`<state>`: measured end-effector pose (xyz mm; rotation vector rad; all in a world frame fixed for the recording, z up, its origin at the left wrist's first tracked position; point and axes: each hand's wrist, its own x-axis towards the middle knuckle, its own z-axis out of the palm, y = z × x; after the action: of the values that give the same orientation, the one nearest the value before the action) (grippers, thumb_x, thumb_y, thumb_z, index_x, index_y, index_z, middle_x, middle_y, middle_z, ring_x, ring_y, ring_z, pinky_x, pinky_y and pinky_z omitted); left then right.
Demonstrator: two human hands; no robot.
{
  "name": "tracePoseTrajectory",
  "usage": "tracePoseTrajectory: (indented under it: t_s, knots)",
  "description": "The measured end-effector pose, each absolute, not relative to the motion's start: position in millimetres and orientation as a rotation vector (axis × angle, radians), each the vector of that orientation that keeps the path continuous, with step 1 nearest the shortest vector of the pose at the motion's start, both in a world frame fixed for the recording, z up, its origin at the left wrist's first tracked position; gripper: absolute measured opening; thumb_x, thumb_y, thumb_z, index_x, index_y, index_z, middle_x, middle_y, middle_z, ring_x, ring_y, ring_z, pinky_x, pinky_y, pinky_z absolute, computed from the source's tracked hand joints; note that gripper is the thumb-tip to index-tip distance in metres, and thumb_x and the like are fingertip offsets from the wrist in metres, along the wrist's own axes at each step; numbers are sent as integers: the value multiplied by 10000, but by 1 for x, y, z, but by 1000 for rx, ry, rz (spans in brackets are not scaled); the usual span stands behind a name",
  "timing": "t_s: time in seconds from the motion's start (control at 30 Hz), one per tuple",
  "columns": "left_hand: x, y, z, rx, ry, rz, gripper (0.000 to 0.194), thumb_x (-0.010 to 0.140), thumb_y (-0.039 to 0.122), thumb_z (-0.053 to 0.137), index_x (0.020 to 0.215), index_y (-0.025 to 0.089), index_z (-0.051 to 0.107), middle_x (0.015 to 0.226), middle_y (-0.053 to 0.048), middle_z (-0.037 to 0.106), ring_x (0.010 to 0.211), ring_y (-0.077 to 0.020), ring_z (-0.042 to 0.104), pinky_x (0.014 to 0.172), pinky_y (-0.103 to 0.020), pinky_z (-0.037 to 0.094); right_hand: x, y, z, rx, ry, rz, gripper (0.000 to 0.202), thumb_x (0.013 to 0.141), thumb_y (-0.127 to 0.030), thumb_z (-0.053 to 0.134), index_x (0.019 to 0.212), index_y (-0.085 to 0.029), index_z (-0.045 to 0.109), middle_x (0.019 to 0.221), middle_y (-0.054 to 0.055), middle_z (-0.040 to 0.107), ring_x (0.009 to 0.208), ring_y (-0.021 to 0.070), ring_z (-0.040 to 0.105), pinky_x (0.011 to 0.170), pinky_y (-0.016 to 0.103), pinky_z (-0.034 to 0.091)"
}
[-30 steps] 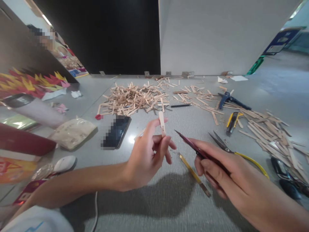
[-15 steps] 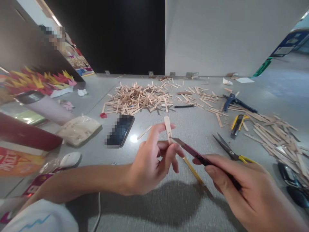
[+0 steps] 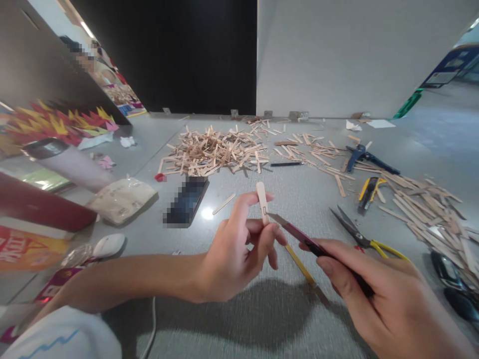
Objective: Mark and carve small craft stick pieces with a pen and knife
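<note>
Here, a grey tabletop point(image 3: 209, 331) before upright panels point(image 3: 322, 60), hands point(image 3: 239, 254) around a wooden stick point(image 3: 261, 193) (left) and a knife point(image 3: 298, 234) (right).

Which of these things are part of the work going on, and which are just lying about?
In the work:
wooden stick, in the left hand
craft knife, in the right hand
stick pile, probably

Just lying about, it seems:
phone
white mouse
coloured paper

Hands point(image 3: 243, 249) holding 1 wooden stick point(image 3: 262, 198) and 1 dark red knife point(image 3: 305, 238), above gray table point(image 3: 239, 329)
</note>
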<state>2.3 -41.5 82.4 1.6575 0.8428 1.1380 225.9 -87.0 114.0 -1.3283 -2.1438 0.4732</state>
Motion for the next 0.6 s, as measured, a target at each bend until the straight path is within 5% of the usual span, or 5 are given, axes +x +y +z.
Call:
tracePoseTrajectory:
  t_s: [0.37,0.6]
  knots:
    - [1,-37,84,1810,955,1099,296,1128,249,496,1397,215,380,839,-6,786,552,-108,713,463,-155,460,223,-84,109,-1356,-2180,441,315,1129,-300,469,1133,-241,779,539,-29,645,435,166,646,431,226,496]
    - [-4,-36,66,2286,1191,1168,357,1136,253,471,1484,181,436,704,36,735,504,-132,666,552,-215,526,224,-85,109,-1352,-2225,438,320,1141,-335,448,1019,-258,733,712,12,767,594,167,753,505,192,566]
